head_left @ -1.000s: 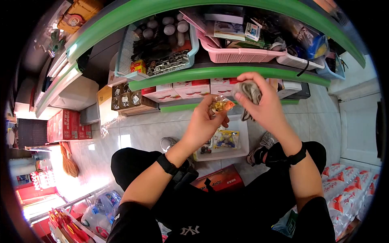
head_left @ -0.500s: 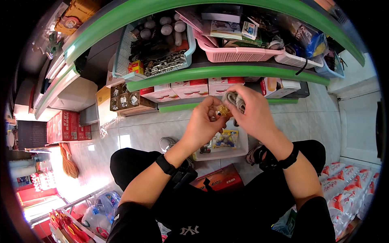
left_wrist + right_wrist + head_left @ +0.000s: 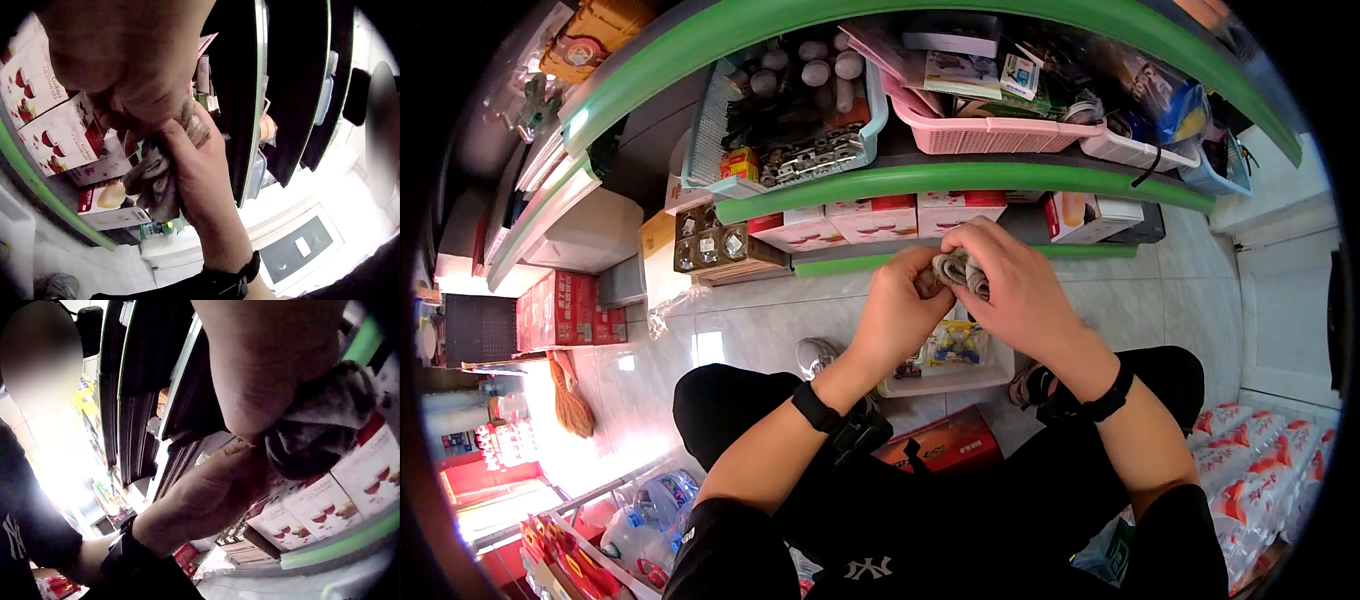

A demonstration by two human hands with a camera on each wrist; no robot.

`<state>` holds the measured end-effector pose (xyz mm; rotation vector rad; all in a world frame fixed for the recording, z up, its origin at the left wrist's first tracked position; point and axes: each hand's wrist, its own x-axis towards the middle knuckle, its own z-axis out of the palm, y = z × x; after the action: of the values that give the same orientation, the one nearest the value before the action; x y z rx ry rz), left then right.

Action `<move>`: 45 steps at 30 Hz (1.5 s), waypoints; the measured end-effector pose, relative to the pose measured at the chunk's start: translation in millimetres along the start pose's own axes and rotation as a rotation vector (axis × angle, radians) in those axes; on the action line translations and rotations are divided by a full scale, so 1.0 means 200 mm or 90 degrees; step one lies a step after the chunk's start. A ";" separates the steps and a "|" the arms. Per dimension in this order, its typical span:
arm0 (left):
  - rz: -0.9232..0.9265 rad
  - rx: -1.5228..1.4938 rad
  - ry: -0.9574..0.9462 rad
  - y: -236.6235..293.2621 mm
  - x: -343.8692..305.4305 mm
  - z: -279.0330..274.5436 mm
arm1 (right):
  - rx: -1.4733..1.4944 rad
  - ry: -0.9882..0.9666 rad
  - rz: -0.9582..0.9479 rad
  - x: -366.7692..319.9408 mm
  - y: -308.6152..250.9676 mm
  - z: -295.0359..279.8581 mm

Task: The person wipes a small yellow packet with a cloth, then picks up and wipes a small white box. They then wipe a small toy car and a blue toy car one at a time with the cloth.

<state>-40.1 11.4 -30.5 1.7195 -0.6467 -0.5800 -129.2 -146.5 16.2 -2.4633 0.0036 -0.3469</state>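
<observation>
Right hand (image 3: 1022, 290) clamped on bunched grey cloth (image 3: 972, 275), left hand (image 3: 900, 308) together with it, left hold hidden

rag (image 3: 962, 272): matt cloth | pink basket (image 3: 1000, 137): plastic | floor (image 3: 1115, 305): glossy

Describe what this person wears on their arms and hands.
The left hand and right hand are ungloved. Each wrist has a black strap; a boxy black module adjoins the left one. Short black fabric sleeves cover the upper arms.
</observation>
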 end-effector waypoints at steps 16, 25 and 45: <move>0.069 -0.117 -0.006 -0.04 0.02 0.05 | 0.094 0.169 0.162 0.05 0.07 -0.03; 0.026 0.070 -0.113 0.02 -0.01 0.00 | 0.008 0.056 -0.038 0.02 0.02 0.00; -0.095 -0.283 -0.041 -0.02 0.03 -0.02 | 0.291 0.039 0.152 0.05 0.10 -0.02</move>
<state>-32.4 11.2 -33.7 1.3409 -0.3974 -0.8196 -119.6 -165.6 9.4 -1.9736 0.2193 -0.2824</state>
